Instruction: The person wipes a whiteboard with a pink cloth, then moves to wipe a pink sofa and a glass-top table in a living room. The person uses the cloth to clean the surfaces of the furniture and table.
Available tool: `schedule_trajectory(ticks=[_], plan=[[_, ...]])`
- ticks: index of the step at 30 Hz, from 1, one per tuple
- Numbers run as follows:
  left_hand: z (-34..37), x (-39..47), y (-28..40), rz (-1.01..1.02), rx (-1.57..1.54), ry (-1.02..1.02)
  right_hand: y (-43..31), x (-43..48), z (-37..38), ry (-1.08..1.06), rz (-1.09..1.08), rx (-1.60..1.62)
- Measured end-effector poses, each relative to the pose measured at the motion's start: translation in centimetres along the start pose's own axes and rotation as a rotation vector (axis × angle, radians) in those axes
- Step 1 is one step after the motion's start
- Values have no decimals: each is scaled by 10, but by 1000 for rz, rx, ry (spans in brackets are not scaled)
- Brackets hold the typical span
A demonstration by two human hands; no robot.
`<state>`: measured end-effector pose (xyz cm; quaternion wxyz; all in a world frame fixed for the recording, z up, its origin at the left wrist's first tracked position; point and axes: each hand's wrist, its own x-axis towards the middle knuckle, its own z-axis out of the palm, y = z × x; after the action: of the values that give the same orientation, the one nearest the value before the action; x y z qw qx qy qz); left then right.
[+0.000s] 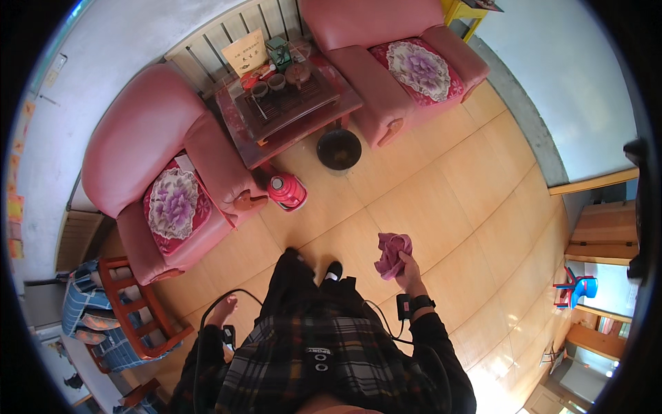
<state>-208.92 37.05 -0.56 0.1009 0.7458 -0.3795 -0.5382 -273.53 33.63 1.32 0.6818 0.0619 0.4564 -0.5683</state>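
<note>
A crumpled purplish-pink cloth [391, 254] is gripped in my right hand [408, 271], which is held out over the tiled floor. My left hand [224, 309] hangs near my left side with nothing visible in it; its fingers look partly curled. Farther forward stands a low dark-red table [289, 143] bearing a slatted wooden tea tray [310, 103]. On the tray are small cups [276, 82] and a brown teapot [297, 75], with a green box [279, 53] and a tan card bearing writing [245, 52] behind them.
Pink armchairs [139, 134] with floral cushions [173, 204] flank the table. On the floor before it stand a red thermos flask [287, 191] and a black bucket [339, 150]. A wooden-framed seat [139, 310] is at left; a blue and red stool [582, 288] is far right.
</note>
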Motion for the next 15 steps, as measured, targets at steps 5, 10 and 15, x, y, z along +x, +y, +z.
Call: schedule_trajectory(ticks=[5,10,15], plan=[[7,51,47,15,247,12,-28,22,29,-116,9,204],[32,126,103,129,417,-83,-73,71,68,-286,-12,252],[75,185,226,336,740,-88,-127,133,106,-232,15,156]])
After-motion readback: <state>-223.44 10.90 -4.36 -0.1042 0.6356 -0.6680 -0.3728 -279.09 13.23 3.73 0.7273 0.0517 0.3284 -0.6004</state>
